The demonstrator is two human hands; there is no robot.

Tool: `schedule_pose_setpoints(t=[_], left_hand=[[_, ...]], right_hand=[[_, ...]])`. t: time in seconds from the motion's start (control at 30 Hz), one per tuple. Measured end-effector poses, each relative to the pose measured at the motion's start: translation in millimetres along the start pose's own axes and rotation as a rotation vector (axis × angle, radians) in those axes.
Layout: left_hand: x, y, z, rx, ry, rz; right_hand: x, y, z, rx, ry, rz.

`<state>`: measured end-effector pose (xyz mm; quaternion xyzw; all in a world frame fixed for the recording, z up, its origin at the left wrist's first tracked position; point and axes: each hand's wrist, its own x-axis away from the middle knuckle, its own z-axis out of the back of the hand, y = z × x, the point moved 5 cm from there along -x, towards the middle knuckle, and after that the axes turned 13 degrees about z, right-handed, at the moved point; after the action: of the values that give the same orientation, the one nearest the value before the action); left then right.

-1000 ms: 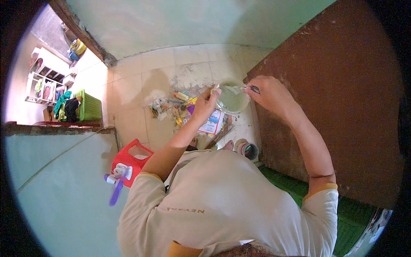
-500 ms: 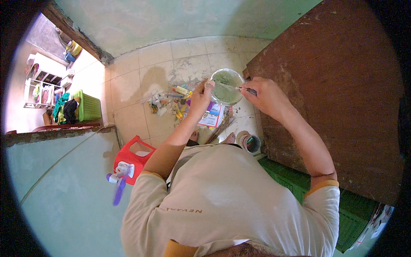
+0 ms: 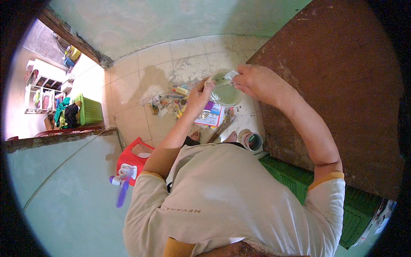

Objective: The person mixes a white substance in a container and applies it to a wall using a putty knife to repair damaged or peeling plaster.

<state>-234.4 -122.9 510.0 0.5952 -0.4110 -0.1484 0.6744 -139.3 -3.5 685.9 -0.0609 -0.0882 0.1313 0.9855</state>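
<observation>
My left hand (image 3: 199,97) grips a round, clear-rimmed plastic tub (image 3: 228,103) at its left rim, thumb on top. Inside it lies pale green paste (image 3: 222,89), darker toward the far side. At the tub's far right rim, my right hand (image 3: 261,85) is closed on a putty knife (image 3: 231,76). Its shiny blade shows by the rim, while my fingers hide the handle. The tub is held in the air above the littered floor.
Scraps of rubbish (image 3: 160,103), a printed sheet (image 3: 214,115) and a stick broom (image 3: 222,126) lie below. A small bucket (image 3: 250,140) stands near my feet. To the right is a large brown wooden panel (image 3: 325,94); a red plastic holder (image 3: 132,158) hangs at left.
My right hand has moved up and slightly left to the tub's far right rim, bringing the putty knife out of the middle of the paste. My left hand still holds the tub.
</observation>
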Motion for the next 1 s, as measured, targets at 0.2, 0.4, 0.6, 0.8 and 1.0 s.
schedule_pose_setpoints(t=[0.2, 0.4, 0.6, 0.8, 1.0], left_hand=[[-7.1, -18.4, 7.5, 0.032, 0.082, 0.029], [4.2, 7.4, 6.8, -0.054, 0.098, 0.031], [3.4, 2.8, 3.5, -0.024, 0.094, -0.041], [3.4, -7.4, 4.4, 0.009, 0.172, -0.02], [2.1, -4.0, 7.3, -0.006, 0.118, -0.071]], right_hand=[[12.0, -6.5, -14.8, -0.138, 0.056, -0.041], [18.8, -0.2, 12.8, -0.074, 0.061, -0.162], [19.7, 15.2, -14.5, -0.163, 0.114, -0.281], [43.2, 23.3, -40.9, -0.461, 0.205, -0.547], [36.9, 11.4, -9.4, -0.282, 0.257, -0.424]])
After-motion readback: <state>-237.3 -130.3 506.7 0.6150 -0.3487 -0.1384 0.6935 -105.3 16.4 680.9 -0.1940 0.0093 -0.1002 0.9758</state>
